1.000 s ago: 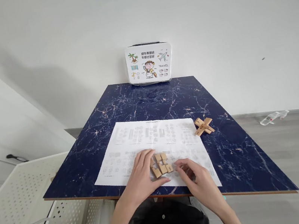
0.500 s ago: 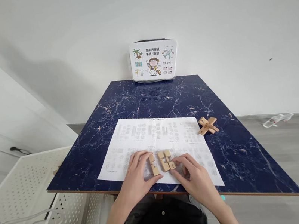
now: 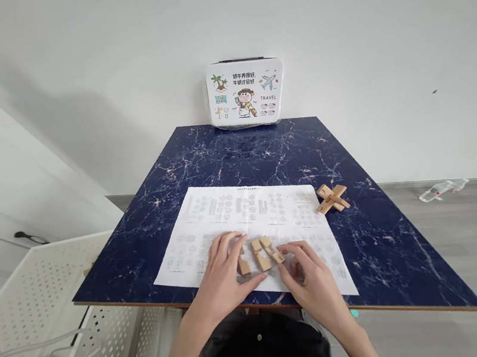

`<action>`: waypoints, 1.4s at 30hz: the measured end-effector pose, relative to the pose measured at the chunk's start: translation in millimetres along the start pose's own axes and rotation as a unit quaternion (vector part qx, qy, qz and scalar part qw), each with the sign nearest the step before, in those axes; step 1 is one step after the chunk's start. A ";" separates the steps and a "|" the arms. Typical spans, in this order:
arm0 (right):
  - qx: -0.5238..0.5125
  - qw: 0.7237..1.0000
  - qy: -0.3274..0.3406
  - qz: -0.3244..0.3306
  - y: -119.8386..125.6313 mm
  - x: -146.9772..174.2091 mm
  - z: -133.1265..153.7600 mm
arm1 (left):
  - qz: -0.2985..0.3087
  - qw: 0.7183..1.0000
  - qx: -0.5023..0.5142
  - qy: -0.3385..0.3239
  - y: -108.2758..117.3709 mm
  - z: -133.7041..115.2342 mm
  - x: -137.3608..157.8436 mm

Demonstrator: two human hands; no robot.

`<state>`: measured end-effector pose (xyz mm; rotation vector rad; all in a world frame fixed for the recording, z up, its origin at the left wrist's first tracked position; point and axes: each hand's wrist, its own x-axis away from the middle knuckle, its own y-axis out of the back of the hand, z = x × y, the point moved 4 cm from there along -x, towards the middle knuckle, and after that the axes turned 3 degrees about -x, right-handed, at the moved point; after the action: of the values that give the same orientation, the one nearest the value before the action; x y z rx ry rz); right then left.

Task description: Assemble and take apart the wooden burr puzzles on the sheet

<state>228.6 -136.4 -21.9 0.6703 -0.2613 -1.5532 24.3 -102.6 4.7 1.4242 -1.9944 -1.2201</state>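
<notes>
Several small notched wooden puzzle pieces (image 3: 259, 253) lie on a printed instruction sheet (image 3: 244, 214) near the front edge of a dark blue marbled table (image 3: 262, 156). My left hand (image 3: 224, 274) rests flat on the sheet, its fingers against the leftmost piece (image 3: 244, 265). My right hand (image 3: 311, 278) pinches the rightmost piece (image 3: 276, 255) with thumb and forefinger. An assembled wooden cross puzzle (image 3: 331, 199) sits off the sheet's right corner, away from both hands.
A white illustrated case (image 3: 246, 91) stands against the wall at the table's far edge. A white perforated cart (image 3: 35, 295) with a cable is at my left. A clear plastic bottle (image 3: 442, 189) lies on the grey floor to the right.
The pieces have spread apart: my left hand slid one piece leftward while my right hand tilted and drew the rightmost piece away. The view also shifted slightly.
</notes>
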 end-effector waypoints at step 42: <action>-0.114 0.993 -0.004 -0.026 20.6 -0.2 4.6 | -0.053 0.952 0.290 0.084 17.8 1.5 24.0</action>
<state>243.2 -139.6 -6.9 0.4946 -0.0695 -1.6065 3.8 -121.9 14.8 1.8481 -2.2798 -0.5293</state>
